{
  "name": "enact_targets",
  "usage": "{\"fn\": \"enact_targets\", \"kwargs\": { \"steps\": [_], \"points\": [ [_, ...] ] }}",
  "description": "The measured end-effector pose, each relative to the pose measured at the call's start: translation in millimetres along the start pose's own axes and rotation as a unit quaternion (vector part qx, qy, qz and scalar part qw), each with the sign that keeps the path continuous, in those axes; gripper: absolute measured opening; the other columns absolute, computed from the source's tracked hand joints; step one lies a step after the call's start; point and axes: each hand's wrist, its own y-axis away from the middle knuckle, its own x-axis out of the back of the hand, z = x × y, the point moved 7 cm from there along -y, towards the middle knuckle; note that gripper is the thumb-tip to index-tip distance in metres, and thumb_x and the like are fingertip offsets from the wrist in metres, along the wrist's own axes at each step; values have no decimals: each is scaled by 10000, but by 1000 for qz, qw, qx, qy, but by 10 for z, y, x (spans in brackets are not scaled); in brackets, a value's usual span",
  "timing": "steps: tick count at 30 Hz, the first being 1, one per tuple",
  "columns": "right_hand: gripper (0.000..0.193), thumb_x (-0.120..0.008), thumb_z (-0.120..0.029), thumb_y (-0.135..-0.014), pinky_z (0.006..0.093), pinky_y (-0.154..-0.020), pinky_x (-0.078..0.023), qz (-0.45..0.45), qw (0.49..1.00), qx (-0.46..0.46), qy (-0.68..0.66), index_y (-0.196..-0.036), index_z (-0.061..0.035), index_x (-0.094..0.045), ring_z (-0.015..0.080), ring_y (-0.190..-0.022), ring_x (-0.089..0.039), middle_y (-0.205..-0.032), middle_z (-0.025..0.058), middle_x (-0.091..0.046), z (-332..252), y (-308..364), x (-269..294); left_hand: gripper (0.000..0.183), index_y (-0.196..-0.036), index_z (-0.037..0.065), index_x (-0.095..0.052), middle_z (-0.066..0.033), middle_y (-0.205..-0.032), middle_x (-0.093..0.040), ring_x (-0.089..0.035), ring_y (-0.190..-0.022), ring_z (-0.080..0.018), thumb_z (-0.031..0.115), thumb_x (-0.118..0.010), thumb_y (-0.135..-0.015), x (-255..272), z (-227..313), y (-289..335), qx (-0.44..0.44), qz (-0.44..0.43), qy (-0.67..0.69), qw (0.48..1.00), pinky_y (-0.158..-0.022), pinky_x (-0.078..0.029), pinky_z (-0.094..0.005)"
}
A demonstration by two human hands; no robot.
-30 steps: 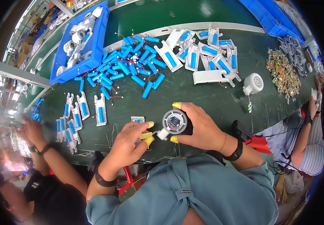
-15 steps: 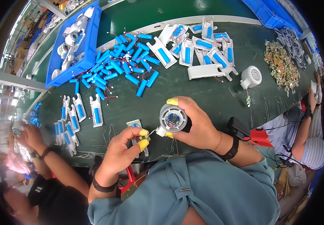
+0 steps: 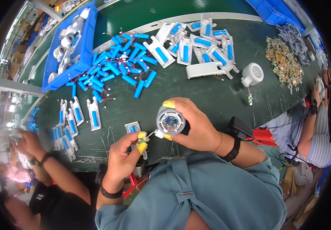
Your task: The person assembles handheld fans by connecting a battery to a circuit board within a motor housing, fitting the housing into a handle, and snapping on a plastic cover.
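My right hand (image 3: pixel 196 123), with yellow covers on its fingertips, is closed round a round grey-and-white fan housing (image 3: pixel 170 122). Its ringed opening faces up, and a blue circuit board shows inside. From the housing's short white neck, thin wires run left to a small green circuit board (image 3: pixel 142 140). Thumb and forefinger of my left hand (image 3: pixel 125 153), also in yellow covers, pinch that board. Just beneath it on the table lies a white handle shell (image 3: pixel 131 127) with a blue battery, partly hidden by my left hand.
Blue wired batteries (image 3: pixel 113 63) lie heaped at the far left, beside a blue bin (image 3: pixel 88 48) of white parts. White shells with batteries (image 3: pixel 186 53), a white fan head (image 3: pixel 252 74) and a pile of small boards (image 3: pixel 284 63) lie beyond. A black adapter (image 3: pixel 239 128) is near my right wrist; co-workers sit both sides.
The view has shifted slightly, so both hands and the housing appear a little further left. The left fingers still pinch the small board, which now shows more plainly.
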Motion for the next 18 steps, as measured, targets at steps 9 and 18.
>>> {"fn": "enact_targets", "kwargs": {
  "steps": [9, 18],
  "points": [
    [733, -778, 16, -685, 384, -977, -474, -2, 1000, 22, 15, -1345, -51, -467, 351, -1171, -557, -1306, 177, -509, -12, 20, -32, 308, -1222, -30, -612, -72, -1053, -680, -618, -891, -108, -66, -584, -917, 8, -61, 16, 11, 10, 21, 1000, -798, -502, -241],
    [740, -783, 11, -678, 391, -970, -477, 1, 1000, 23, 12, -1344, -55, -466, 362, -1168, -556, -1303, 181, -515, -18, 12, -22, 339, -1260, -26, -585, -74, -1085, -676, -600, -931, -101, -64, -593, -923, 20, -118, 13, -9, 0, -9, 1000, -826, -492, -246]
  ]
}}
